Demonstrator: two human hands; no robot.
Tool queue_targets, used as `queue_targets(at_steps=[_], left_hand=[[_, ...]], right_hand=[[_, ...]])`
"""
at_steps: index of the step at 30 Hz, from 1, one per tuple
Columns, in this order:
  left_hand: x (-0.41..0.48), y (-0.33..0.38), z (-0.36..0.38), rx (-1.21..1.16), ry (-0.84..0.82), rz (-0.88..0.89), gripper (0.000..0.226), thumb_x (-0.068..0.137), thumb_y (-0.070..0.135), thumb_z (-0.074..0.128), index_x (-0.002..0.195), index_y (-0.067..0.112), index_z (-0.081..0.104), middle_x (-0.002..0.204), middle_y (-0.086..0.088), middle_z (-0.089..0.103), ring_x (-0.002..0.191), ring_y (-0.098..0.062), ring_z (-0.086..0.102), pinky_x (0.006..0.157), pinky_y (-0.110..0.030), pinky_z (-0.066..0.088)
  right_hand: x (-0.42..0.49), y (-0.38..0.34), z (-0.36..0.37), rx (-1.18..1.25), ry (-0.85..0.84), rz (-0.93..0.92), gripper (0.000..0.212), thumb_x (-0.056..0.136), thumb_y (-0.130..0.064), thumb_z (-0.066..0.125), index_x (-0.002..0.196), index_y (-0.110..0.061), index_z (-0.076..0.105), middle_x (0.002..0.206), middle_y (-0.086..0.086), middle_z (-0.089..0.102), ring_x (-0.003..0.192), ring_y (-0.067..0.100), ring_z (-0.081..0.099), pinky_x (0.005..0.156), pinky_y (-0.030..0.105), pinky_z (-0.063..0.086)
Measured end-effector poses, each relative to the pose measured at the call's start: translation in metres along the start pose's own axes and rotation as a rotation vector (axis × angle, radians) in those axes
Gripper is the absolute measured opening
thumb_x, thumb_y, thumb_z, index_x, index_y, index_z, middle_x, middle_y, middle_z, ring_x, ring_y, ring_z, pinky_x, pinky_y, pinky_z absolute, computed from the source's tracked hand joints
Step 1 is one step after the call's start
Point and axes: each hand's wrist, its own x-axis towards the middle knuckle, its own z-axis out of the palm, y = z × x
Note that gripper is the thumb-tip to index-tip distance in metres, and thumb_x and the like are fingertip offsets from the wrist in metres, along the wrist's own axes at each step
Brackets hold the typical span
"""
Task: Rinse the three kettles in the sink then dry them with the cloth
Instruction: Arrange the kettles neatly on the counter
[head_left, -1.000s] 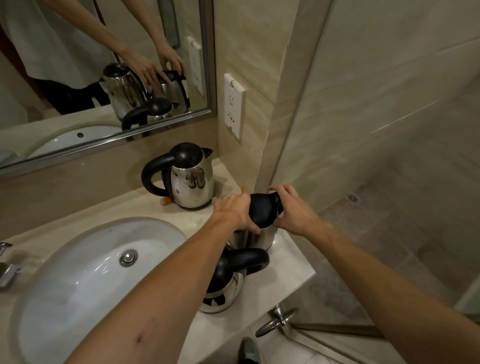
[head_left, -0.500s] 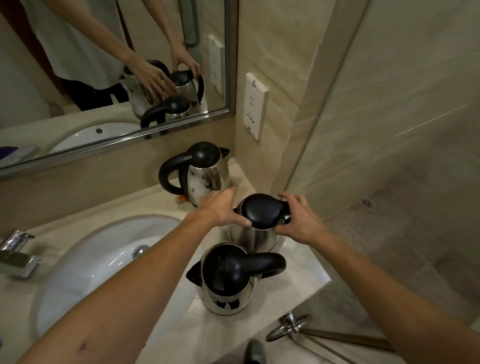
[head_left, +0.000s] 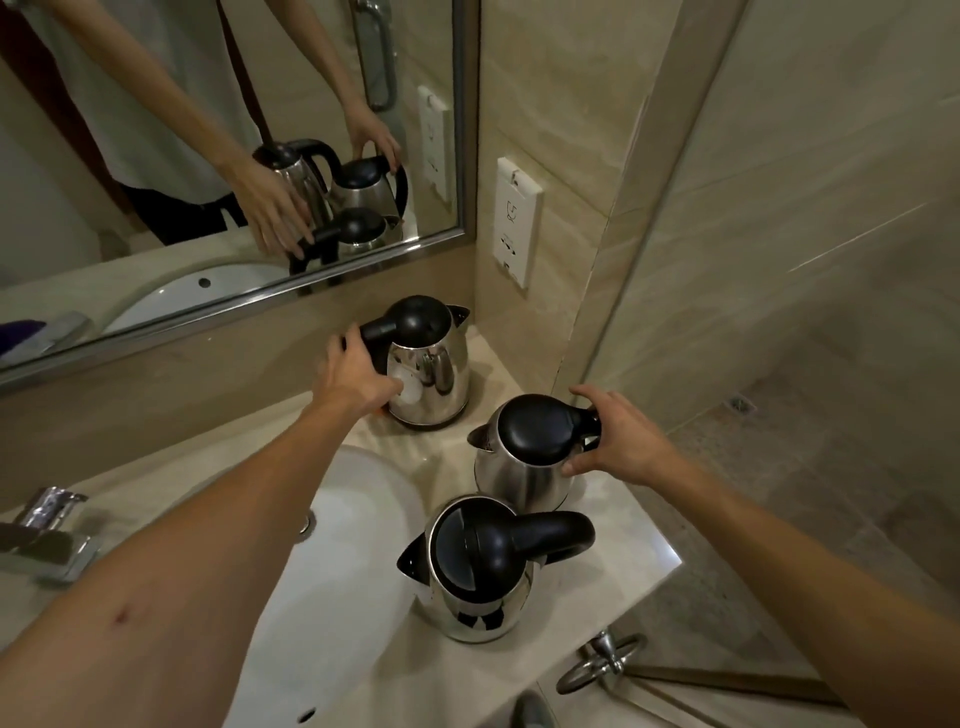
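Three steel kettles with black lids and handles stand on the beige counter right of the white sink (head_left: 358, 499). The far kettle (head_left: 434, 374) is by the mirror corner; my left hand (head_left: 353, 374) is wrapped around its black handle. The middle kettle (head_left: 524, 457) stands near the counter's right edge; my right hand (head_left: 618, 441) holds its handle from the right, fingers loosely around it. The near kettle (head_left: 480, 566) stands untouched at the front, handle pointing right. No cloth is clearly in view on the counter.
A chrome faucet (head_left: 44, 525) is at the left of the sink. The mirror (head_left: 208, 156) runs along the back wall. A wall socket (head_left: 517, 223) is above the far kettle. A glass shower partition (head_left: 779, 260) borders the counter's right edge, with a towel ring (head_left: 597, 670) below.
My left hand left the middle kettle's body and moved up to the far kettle's handle. My right hand stays at the middle kettle's handle. The view shifted to the left and down.
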Motion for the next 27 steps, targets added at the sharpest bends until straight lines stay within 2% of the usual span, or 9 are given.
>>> queue_targets(at_steps=[8, 14, 16, 19, 21, 22, 24, 27], left_hand=[[-0.002, 0.002, -0.013, 0.161, -0.028, 0.026, 0.060, 0.072, 0.021, 0.080, 0.120, 0.013, 0.046, 0.125, -0.008, 0.037, 0.110, -0.034, 0.051, 0.102, -0.049, 0.043], [-0.030, 0.023, 0.001, 0.067, -0.002, 0.003, 0.054, 0.073, 0.023, 0.079, 0.117, 0.016, 0.049, 0.111, -0.007, 0.038, 0.103, -0.031, 0.051, 0.099, -0.047, 0.044], [-0.036, 0.027, 0.003, 0.017, -0.016, -0.024, 0.058, 0.073, 0.020, 0.078, 0.120, 0.017, 0.045, 0.112, -0.008, 0.040, 0.104, -0.033, 0.052, 0.100, -0.051, 0.043], [-0.045, 0.028, 0.010, 0.073, -0.052, 0.007, 0.090, 0.075, 0.018, 0.077, 0.147, 0.021, 0.023, 0.127, -0.012, 0.038, 0.111, -0.038, 0.052, 0.104, -0.056, 0.039], [-0.051, 0.026, 0.013, 0.110, -0.055, 0.040, 0.100, 0.080, 0.011, 0.073, 0.155, 0.023, 0.008, 0.133, -0.014, 0.037, 0.114, -0.039, 0.053, 0.107, -0.057, 0.035], [-0.053, 0.026, 0.014, 0.103, -0.043, 0.050, 0.100, 0.082, 0.006, 0.071, 0.156, 0.024, 0.006, 0.134, -0.014, 0.038, 0.115, -0.039, 0.053, 0.108, -0.056, 0.034], [-0.054, 0.023, 0.016, 0.055, -0.007, 0.067, 0.100, 0.082, 0.001, 0.069, 0.157, 0.025, 0.007, 0.133, -0.014, 0.042, 0.116, -0.039, 0.053, 0.107, -0.054, 0.037], [-0.055, 0.020, 0.009, 0.016, 0.016, 0.094, 0.090, 0.081, 0.004, 0.068, 0.154, 0.023, 0.018, 0.124, -0.012, 0.055, 0.121, -0.036, 0.052, 0.105, -0.056, 0.038]], right_hand=[[-0.004, -0.004, 0.003, 0.000, 0.046, 0.005, 0.121, 0.056, -0.035, 0.099, 0.156, -0.034, 0.030, 0.141, 0.002, 0.049, 0.132, 0.025, 0.049, 0.106, 0.044, 0.043], [-0.012, -0.012, 0.001, -0.148, 0.027, 0.002, 0.121, 0.063, -0.051, 0.092, 0.158, -0.038, 0.019, 0.148, -0.001, 0.046, 0.133, 0.025, 0.051, 0.100, 0.043, 0.049], [-0.014, -0.020, -0.004, -0.294, -0.012, 0.015, 0.123, 0.066, -0.059, 0.087, 0.159, -0.039, 0.010, 0.148, -0.001, 0.048, 0.132, 0.027, 0.053, 0.097, 0.045, 0.051], [-0.015, -0.045, -0.012, -0.458, -0.030, 0.023, 0.115, 0.073, -0.063, 0.080, 0.158, -0.036, 0.008, 0.141, 0.003, 0.053, 0.124, 0.031, 0.058, 0.093, 0.043, 0.053], [-0.016, -0.072, -0.014, -0.384, 0.026, -0.025, 0.099, 0.080, -0.053, 0.076, 0.157, -0.032, 0.018, 0.139, 0.006, 0.055, 0.122, 0.031, 0.058, 0.094, 0.042, 0.051], [-0.016, -0.086, -0.013, -0.273, 0.058, -0.056, 0.089, 0.085, -0.046, 0.074, 0.157, -0.028, 0.023, 0.139, 0.007, 0.056, 0.123, 0.030, 0.057, 0.097, 0.041, 0.050], [-0.010, -0.115, -0.008, 0.006, 0.083, -0.066, 0.075, 0.092, -0.034, 0.070, 0.155, -0.022, 0.032, 0.140, 0.007, 0.058, 0.129, 0.027, 0.054, 0.102, 0.037, 0.046], [0.021, -0.151, 0.009, 0.293, 0.060, 0.010, 0.063, 0.090, -0.029, 0.072, 0.146, -0.018, 0.045, 0.122, 0.003, 0.062, 0.125, 0.024, 0.057, 0.093, 0.031, 0.045]])
